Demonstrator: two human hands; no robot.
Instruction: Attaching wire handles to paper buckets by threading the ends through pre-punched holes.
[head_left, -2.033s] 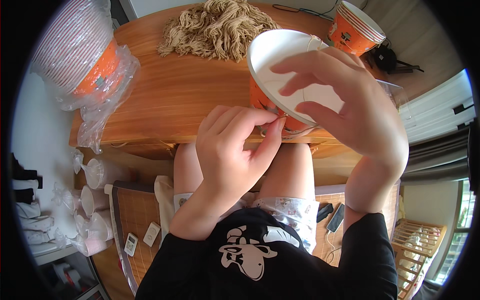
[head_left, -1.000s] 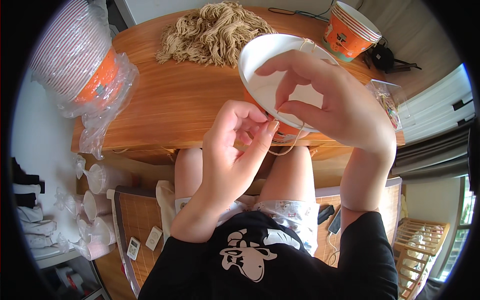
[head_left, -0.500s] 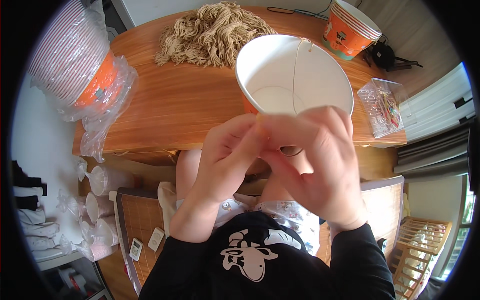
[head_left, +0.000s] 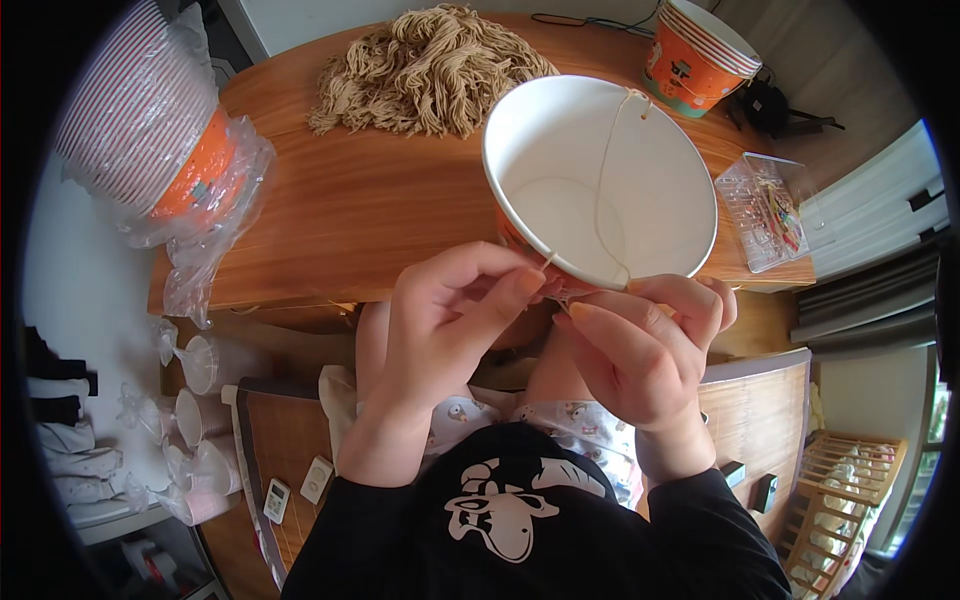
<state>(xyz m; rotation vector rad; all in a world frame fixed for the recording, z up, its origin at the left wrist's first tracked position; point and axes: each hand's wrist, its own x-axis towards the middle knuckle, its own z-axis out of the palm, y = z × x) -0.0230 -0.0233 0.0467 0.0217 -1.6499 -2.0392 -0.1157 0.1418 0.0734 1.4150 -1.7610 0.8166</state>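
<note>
A large paper bucket point(head_left: 540, 130), white inside and orange outside, leans open toward me at the table's front edge. A thin beige cord point(head_left: 603, 165) is fixed at a hole by its far rim and hangs across the inside to the near rim. At that near rim, my left hand point(head_left: 430, 315) pinches a short piece of cord between thumb and forefinger. My right hand point(head_left: 650, 345) is close beside it, thumb and forefinger pressed together on the cord, other fingers curled against the bucket's rim. The fingers partly hide the cord's end and the near hole.
A heap of beige cords point(head_left: 430, 70) lies at the back of the table point(head_left: 370, 210). Stacked orange buckets in plastic point(head_left: 190, 170) stand left, more buckets point(head_left: 700, 60) back right. A clear plastic box point(head_left: 770, 215) with small colourful items sits at the right edge.
My right hand has come down from above the near rim and its fingers have closed beside the left hand. The bucket has shifted slightly to the right.
</note>
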